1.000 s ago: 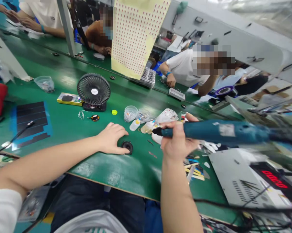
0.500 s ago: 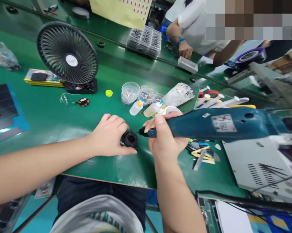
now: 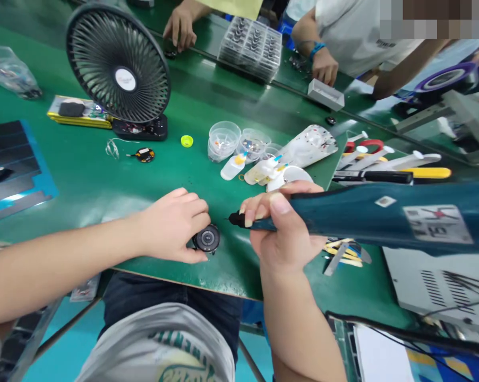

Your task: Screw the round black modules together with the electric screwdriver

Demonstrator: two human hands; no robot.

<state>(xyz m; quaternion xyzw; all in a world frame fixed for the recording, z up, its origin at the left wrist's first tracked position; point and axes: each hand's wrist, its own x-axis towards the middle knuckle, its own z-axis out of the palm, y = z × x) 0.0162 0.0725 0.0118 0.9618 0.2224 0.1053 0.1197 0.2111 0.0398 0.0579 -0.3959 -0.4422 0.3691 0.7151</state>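
Holding round black part (image 3: 207,238) on table (image 3: 171,172) with curled left hand (image 3: 179,224) and blue driver (image 3: 362,209) in right hand (image 3: 285,228), blocking some table behind, having fan (image 3: 108,69) at eleven o'clock from part, bottles (image 3: 232,168) at one.

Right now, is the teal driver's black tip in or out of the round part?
Out: green tabletop shows between the black tip and the round part.
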